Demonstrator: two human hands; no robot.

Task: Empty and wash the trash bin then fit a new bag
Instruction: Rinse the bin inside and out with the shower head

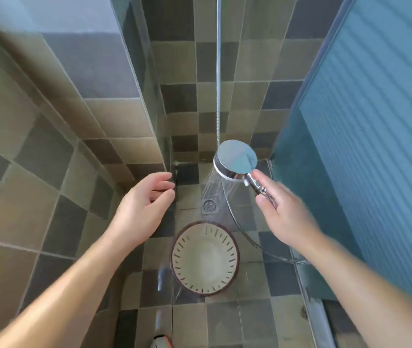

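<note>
Right hand (284,209) holds the shower head (236,160) by its handle, spraying water down. Left hand (144,204) hangs loose, holding nothing. Below them, the trash bin (205,258) stands on the tiled floor (255,320).

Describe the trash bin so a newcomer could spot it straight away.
Start at the tiled shower floor, between the tiled wall on the left and the blue ribbed panel on the right. The bin stands upright there, nearer the camera than the round floor drain. It is the only round, cream thing, with a dark rim and short slots ringing its inside.
</note>
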